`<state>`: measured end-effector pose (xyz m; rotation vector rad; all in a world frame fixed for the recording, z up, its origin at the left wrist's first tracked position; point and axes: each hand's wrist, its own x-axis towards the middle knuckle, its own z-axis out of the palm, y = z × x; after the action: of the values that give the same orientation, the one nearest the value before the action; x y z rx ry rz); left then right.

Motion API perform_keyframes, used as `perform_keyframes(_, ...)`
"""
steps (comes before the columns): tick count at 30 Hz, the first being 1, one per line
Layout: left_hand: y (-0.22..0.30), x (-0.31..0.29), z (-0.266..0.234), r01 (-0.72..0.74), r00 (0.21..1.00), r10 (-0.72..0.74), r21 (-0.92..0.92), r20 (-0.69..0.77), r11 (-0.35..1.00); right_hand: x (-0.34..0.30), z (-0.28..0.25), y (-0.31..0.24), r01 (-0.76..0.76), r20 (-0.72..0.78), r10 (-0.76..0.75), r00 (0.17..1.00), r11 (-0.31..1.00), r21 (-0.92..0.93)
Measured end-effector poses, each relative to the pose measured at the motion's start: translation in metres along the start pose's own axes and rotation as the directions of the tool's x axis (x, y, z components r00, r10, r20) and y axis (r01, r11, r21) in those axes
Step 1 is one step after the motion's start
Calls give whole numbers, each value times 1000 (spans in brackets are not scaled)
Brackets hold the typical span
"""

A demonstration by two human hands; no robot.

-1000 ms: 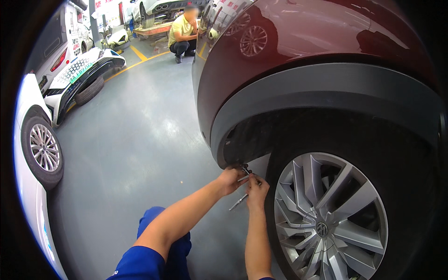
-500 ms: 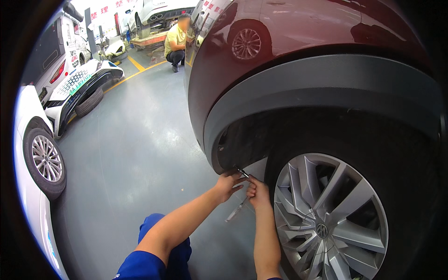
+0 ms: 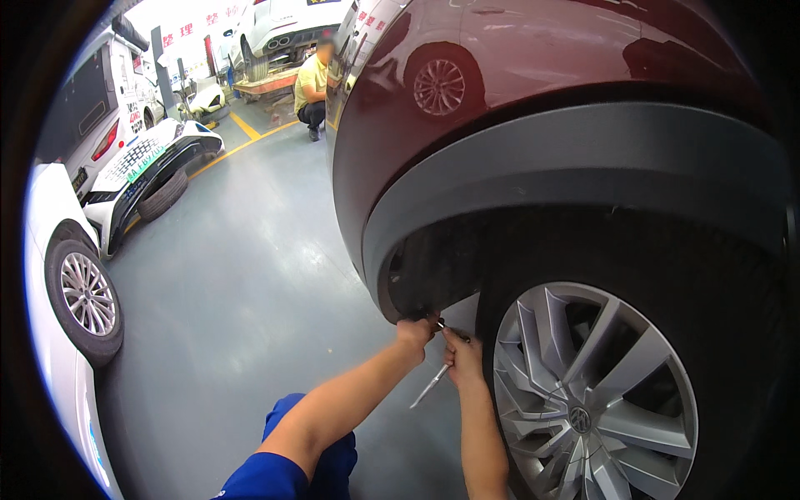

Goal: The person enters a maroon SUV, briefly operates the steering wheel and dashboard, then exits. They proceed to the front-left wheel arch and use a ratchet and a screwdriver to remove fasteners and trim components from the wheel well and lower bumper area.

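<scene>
My right hand (image 3: 463, 357) is closed around a ratchet wrench (image 3: 431, 386), whose slim silver handle hangs down and to the left below the fist. A short metal end of the tool points up toward the lower tip of the dark wheel arch trim (image 3: 385, 302). My left hand (image 3: 414, 332) is at that tip, fingers curled beside the tool's end. What those fingers hold is hidden. Just to the right of my hands stands the car's wheel (image 3: 583, 400), with silver spokes and a black tyre. The fastener itself cannot be made out.
The dark red car body (image 3: 533, 58) curves overhead. A white car (image 3: 62, 275) stands at the left. Beyond it, a detached white bumper (image 3: 158, 158) and a loose tyre (image 3: 164, 196) lie on the grey floor (image 3: 242, 275). A person in a yellow shirt (image 3: 312, 83) crouches farther back.
My left hand has moved slightly right and its fingers have curled in at the trim's tip. My right hand has shifted a little downward with the ratchet wrench, whose handle has swung slightly.
</scene>
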<state>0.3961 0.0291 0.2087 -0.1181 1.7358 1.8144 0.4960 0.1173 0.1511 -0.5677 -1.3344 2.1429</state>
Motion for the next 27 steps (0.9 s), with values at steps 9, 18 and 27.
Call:
perform_keyframes(9,-14,20,4,18,998,-4,-233,62,972,-6,9,-1,385,30,-429,903,775,-502)
perform_keyframes(18,-16,20,8,15,999,-1,-304,46,952,-8,9,-9,392,48,-437,898,746,-538)
perform_keyframes(27,-1,3,15,0,1000,-1,-191,-6,982,-1,-8,-5,264,41,-264,964,914,-308)
